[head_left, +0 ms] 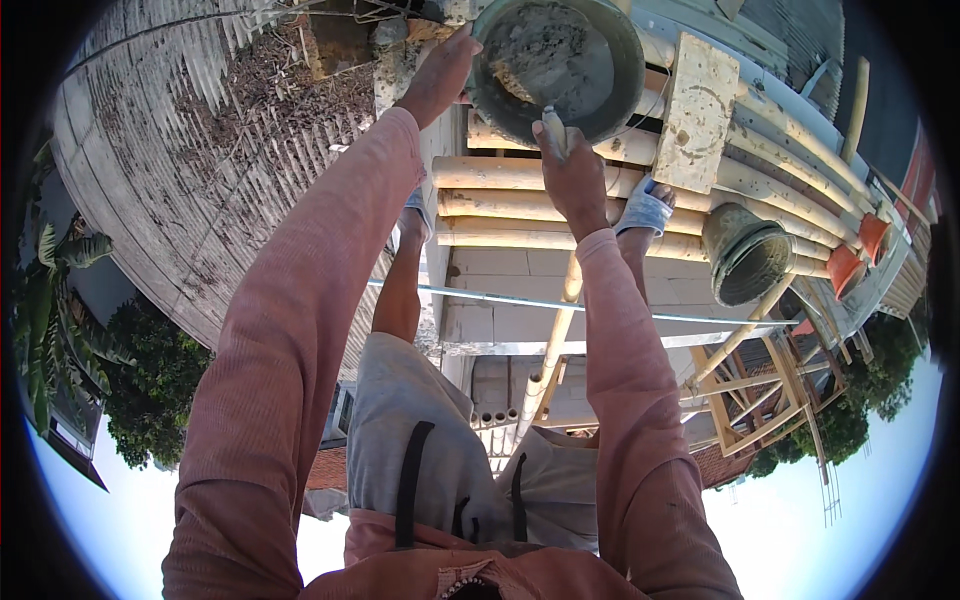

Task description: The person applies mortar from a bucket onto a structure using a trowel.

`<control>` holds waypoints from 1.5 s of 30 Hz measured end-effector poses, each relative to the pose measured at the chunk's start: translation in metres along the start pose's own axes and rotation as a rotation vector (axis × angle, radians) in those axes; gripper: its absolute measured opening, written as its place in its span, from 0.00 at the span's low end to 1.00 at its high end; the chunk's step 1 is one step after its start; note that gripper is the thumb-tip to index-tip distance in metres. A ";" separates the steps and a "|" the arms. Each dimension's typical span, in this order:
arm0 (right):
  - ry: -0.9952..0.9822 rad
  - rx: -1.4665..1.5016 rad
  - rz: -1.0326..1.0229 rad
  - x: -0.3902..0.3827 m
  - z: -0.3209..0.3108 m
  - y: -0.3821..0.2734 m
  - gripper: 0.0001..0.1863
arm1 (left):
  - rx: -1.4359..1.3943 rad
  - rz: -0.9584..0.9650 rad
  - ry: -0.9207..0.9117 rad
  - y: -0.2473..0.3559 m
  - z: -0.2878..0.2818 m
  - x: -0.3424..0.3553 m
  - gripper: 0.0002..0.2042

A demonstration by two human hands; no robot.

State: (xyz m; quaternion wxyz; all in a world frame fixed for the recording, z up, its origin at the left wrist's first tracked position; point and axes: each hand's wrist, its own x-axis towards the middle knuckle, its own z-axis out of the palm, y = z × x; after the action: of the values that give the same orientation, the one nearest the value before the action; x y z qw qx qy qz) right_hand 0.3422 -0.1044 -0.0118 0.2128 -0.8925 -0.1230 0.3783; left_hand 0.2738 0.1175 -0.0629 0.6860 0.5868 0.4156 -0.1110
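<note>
A dark round bucket [630, 100] with wet grey mortar [545, 55] in it stands at the top of the view. My left hand [442, 78] is closed on the bucket's left rim, with some of its fingers hidden behind the wall. At the near rim my right hand [573, 178] is wrapped round the pale handle of a trowel [554, 130]. The trowel's blade cannot be made out against the mortar.
I stand with one foot on bamboo poles [500, 205] and the other on a wall edge. A mortar-stained board [697, 110] lies across the poles. Right of it are an overturned-looking bucket [745, 255] and orange containers [846, 270]. Corrugated roofing [190, 200] slopes away left.
</note>
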 end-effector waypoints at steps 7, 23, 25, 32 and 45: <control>0.019 0.597 0.100 -0.014 0.060 0.026 0.23 | -0.054 -0.188 -0.034 -0.025 -0.023 0.005 0.37; 0.067 0.582 0.003 -0.040 0.028 0.052 0.25 | -0.202 -0.147 0.040 -0.037 -0.035 -0.024 0.32; 0.031 0.511 0.016 -0.050 0.020 0.041 0.26 | 0.155 0.276 0.468 -0.055 -0.040 -0.054 0.27; -0.021 0.300 -0.041 -0.116 -0.026 0.024 0.25 | -0.817 0.088 -0.214 0.079 0.004 -0.259 0.25; -0.339 0.699 0.145 -0.112 0.145 -0.111 0.27 | -2.149 0.188 -0.447 0.167 0.045 -0.356 0.35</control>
State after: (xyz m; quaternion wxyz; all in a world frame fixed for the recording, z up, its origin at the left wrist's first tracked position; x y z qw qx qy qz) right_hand 0.1537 -0.0084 0.0202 0.4534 -0.6975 0.0433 0.5533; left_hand 0.1765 0.0062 0.3038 0.9044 -0.3200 0.1155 0.2574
